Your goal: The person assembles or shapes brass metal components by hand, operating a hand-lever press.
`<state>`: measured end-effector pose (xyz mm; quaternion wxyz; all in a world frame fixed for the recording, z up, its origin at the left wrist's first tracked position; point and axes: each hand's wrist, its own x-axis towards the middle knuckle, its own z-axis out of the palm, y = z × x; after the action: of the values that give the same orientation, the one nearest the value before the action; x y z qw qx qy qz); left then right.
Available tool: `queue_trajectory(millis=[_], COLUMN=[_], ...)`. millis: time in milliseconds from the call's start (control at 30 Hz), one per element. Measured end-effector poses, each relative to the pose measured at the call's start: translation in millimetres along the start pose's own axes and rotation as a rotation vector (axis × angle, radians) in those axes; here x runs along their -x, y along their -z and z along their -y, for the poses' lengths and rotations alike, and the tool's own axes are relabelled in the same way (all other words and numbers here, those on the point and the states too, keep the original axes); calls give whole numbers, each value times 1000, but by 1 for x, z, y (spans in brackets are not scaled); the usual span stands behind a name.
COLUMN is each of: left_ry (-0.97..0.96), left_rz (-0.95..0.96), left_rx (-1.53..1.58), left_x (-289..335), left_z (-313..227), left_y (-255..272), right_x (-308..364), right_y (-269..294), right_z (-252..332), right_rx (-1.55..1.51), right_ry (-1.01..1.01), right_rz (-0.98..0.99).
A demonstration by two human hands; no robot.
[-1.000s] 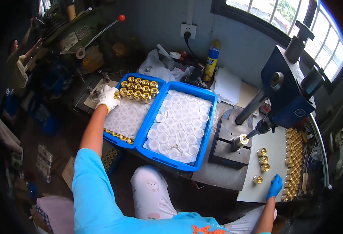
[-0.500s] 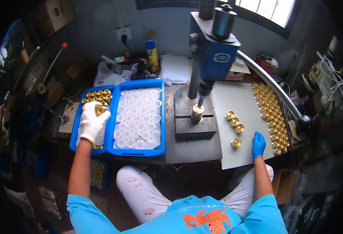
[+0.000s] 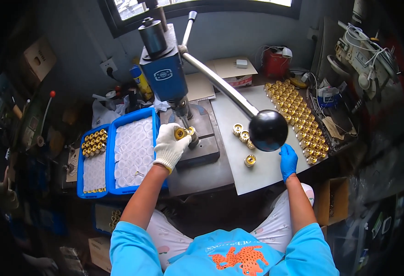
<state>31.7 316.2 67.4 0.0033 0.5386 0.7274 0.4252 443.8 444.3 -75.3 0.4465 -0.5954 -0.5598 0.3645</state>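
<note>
My left hand [image 3: 170, 146], in a white knitted glove, is closed around a brass fitting [image 3: 180, 133]. It is right beside the blue bench press [image 3: 166, 73], where a second brass fitting [image 3: 192, 130] stands under the spindle on the steel base [image 3: 202, 149]. Whether the two fittings touch I cannot tell. My right hand [image 3: 289, 162], in a blue glove, rests at the near edge of the grey sheet [image 3: 229, 172] with its fingers extended and nothing visible in them. The press lever's black ball knob [image 3: 268, 130] appears beside its fingertips.
Several loose fittings [image 3: 250, 160] stand on the sheet, with rows of brass fittings [image 3: 298, 119] along its right side. To the left are a blue tray of fittings [image 3: 91, 196] and a blue tray with white round liners [image 3: 156, 120]. The lever [image 3: 220, 84] reaches over the sheet.
My left hand has moved right from the left tray to the press, carrying a fitting. The view has turned right. My right hand remains by the sheet's near edge.
</note>
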Motion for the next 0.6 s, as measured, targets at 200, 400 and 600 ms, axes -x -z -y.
queue_trajectory(millis=[200,400,600], left_ry=[-63,18,-65], left_rz=[-26,92,66], left_rx=[3,3,-126], left_x=[4,46,91], left_z=[2,20,2], left_y=[4,20,22], right_x=[2,39,80], right_y=[-1,-29,-62], right_z=[19,50,60], right_rx=[162,447,817], right_ry=[225,315,444], right_rz=[-65,167,219])
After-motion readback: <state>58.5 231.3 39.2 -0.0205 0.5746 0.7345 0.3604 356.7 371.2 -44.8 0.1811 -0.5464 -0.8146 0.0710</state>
